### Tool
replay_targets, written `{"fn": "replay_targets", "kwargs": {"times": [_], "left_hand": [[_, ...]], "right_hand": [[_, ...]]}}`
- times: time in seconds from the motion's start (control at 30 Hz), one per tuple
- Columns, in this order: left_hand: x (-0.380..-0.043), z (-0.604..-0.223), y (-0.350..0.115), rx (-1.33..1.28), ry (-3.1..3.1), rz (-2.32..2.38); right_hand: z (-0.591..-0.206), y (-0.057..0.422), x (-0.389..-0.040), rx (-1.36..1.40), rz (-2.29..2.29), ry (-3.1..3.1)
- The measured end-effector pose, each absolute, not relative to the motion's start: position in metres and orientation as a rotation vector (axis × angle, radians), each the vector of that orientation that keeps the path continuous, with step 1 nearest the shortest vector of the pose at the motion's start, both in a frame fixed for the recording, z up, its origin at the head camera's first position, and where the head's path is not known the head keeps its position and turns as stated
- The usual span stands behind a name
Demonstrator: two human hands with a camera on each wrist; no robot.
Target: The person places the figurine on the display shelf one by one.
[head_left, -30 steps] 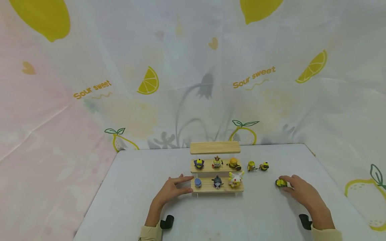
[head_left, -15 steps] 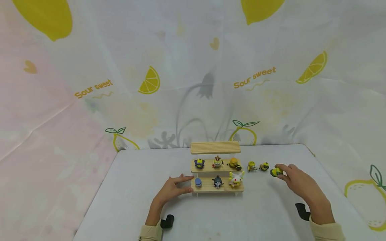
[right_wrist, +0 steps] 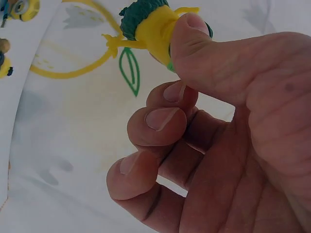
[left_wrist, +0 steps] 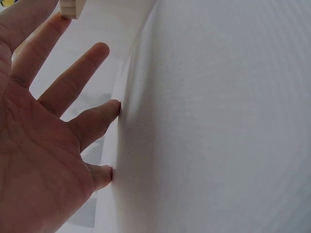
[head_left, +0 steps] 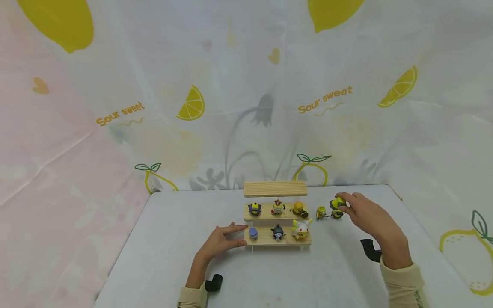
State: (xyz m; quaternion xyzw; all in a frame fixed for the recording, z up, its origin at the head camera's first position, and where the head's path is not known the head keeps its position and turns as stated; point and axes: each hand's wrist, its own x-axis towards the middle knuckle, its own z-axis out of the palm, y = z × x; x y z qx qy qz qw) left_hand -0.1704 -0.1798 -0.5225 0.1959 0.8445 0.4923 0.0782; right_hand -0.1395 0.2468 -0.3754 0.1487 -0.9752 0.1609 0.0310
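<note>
The right hand (head_left: 366, 211) is pinching a yellow-and-green minion figurine (right_wrist: 153, 31) at its fingertips: the thumb (right_wrist: 209, 58) is pressing across one side of the body, the index finger is lying mostly hidden behind, and the other three fingers are curling loosely below, apart from it. One yellow arm and the curly green part are sticking out past the thumb. In the head view, the figurine is partly covering the right one of two small figurines (head_left: 321, 212) standing on the white table (head_left: 173, 222), right of a three-tier wooden shelf (head_left: 275, 189). The left hand (head_left: 219, 243) is spreading its fingers wide, gripping nothing, its index fingertip touching the shelf's left end. Six figurines (head_left: 277, 232) are standing on the two lower tiers.
</note>
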Motion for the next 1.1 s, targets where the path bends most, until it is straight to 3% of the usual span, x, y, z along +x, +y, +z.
{"fn": "replay_targets", "kwargs": {"times": [0.5, 1.1], "left_hand": [[-0.171, -0.523, -0.181, 0.599, 2.537, 1.466], [-0.17, -0.522, -0.18, 0.575, 2.523, 1.483]], "right_hand": [[-0.331, 0.199, -0.165, 0.672, 0.53, -2.945], [-0.304, 0.13, -0.201, 0.881, 0.417, -2.972]]}}
